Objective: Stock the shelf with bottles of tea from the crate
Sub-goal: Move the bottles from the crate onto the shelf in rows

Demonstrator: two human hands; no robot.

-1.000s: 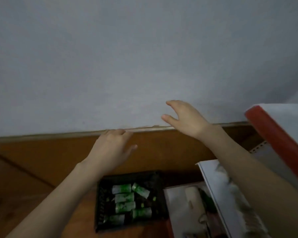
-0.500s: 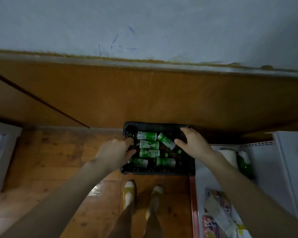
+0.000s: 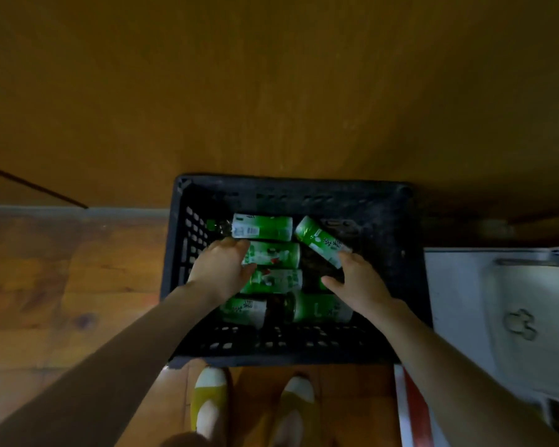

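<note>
- Left fingers (image 3: 238,246) are bending down over the left end of the second bottle (image 3: 276,253), with the thumb lying below it. The left hand (image 3: 221,269) is straddling that bottle, but I cannot tell whether it is gripping yet.
- Right fingers (image 3: 347,258) are standing spread and fairly straight, tips touching the lower end of the tilted bottle (image 3: 318,241), thumb held wide. The right hand (image 3: 360,283) is holding nothing.
- Judgement: each hand is lining up on its own bottle, so that two can be lifted in one trip.
- At least six bottles are lying on their sides in the crate (image 3: 291,185), four of them in a rough column. Lying flat, they are calling for a wrap round the body rather than the cap.
- The crate is sitting on the floor (image 3: 62,285) against the wood panel (image 3: 271,91), just ahead of the shoes (image 3: 210,398). This is likely keeping the stock within a stoop's reach.
- A white unit (image 3: 459,301) is standing just right of the crate. I cannot tell whether it is the shelf.
- Against half a second ago: both hands are now reaching deeper into the crate, where before they were nearer its rim. The wall is no longer showing, and the view is looking more steeply down. The bottles are lying as they were.
- Against one second ago: the hands were then raised before the wall, well above the crate.
</note>
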